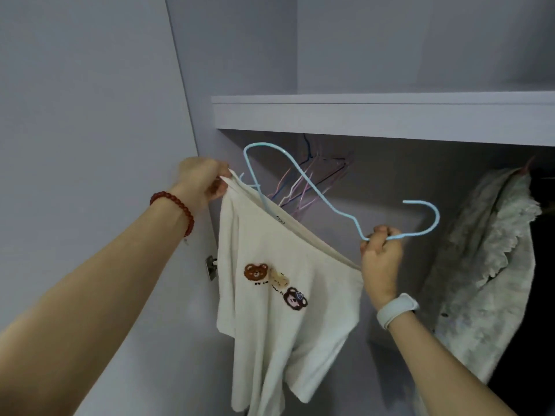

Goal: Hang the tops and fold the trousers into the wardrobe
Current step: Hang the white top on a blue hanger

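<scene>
A cream top (279,295) with bear patches hangs in front of the open wardrobe. My left hand (201,178) pinches its upper left corner at the neckline. A light blue wire hanger (303,175) is tilted, one end tucked inside the neck opening. My right hand (380,259) grips the hanger near its hook and also holds the top's right edge.
A grey shelf (384,115) spans the wardrobe above the hanging space. Several empty wire hangers (315,178) hang behind. A pale lacy garment (486,265) hangs on the right. The wardrobe door (90,115) stands open on the left, with a hinge (211,267).
</scene>
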